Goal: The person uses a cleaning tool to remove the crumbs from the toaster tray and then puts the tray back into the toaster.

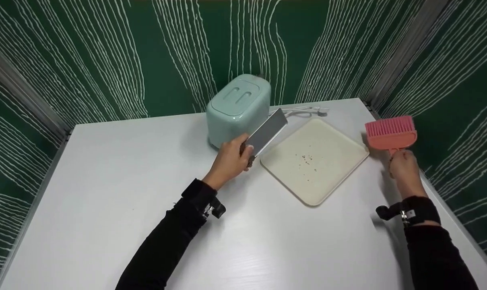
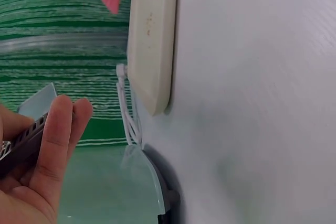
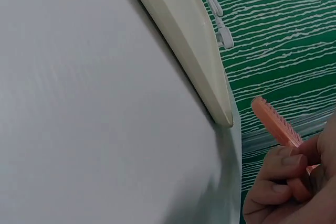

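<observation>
My left hand (image 1: 229, 161) grips the dark slotted end of a flat grey metal crumb tray (image 1: 267, 131). It is tilted up beside the mint-green toaster (image 1: 239, 108), near the left corner of a cream square tray (image 1: 332, 153). Small brown crumbs (image 1: 306, 159) lie scattered about the middle of that square tray. To its right, my right hand (image 1: 405, 169) holds an orange-handled brush (image 1: 391, 140) with pink bristles pointing away from me. In the left wrist view, thumb and fingers close around the slotted end (image 2: 26, 140). The right wrist view shows fingers curled round the brush handle.
A white cable and plug (image 1: 308, 111) lie behind the cream tray, by the toaster. The white table (image 1: 147, 169) ends at green walls (image 1: 179, 52) with white wavy lines at the back and both sides.
</observation>
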Action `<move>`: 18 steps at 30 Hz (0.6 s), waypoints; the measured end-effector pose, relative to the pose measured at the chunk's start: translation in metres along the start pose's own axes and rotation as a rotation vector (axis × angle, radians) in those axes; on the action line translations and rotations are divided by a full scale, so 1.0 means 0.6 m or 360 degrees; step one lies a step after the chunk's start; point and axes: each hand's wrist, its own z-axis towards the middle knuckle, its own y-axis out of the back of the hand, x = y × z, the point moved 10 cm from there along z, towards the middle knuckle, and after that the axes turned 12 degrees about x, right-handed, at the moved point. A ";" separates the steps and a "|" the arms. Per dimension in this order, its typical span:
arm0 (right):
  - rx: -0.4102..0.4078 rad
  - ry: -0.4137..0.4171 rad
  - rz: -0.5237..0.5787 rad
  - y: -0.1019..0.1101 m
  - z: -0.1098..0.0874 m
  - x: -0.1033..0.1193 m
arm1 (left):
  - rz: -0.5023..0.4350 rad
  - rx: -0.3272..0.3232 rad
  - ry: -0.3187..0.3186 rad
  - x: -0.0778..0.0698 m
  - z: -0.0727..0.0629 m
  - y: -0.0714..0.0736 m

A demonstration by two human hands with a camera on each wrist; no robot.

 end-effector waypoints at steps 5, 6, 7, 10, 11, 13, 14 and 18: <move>0.0079 -0.0073 0.0124 -0.005 0.019 -0.026 | -0.0032 -0.0002 0.0001 0.008 -0.005 0.002; 0.0096 -0.0091 0.0153 -0.008 0.024 -0.031 | -0.0042 -0.0003 -0.0004 0.009 -0.006 0.002; 0.0108 -0.0103 0.0176 -0.010 0.028 -0.036 | -0.0041 -0.0002 -0.0009 0.010 -0.007 0.002; 0.0130 -0.0163 0.0209 -0.014 0.041 -0.046 | -0.0049 -0.0001 -0.0016 0.013 -0.009 0.003; 0.0126 -0.0179 0.0210 -0.014 0.045 -0.048 | -0.0054 -0.0001 -0.0016 0.014 -0.009 0.003; 0.0109 -0.0213 0.0176 -0.012 0.050 -0.050 | -0.0064 -0.0002 -0.0007 0.017 -0.010 0.003; 0.0106 -0.0241 0.0146 -0.011 0.052 -0.052 | -0.0072 -0.0005 -0.0003 0.018 -0.010 0.004; 0.0095 -0.0312 0.0011 -0.011 0.058 -0.054 | -0.0094 -0.0011 0.0024 0.025 -0.012 0.003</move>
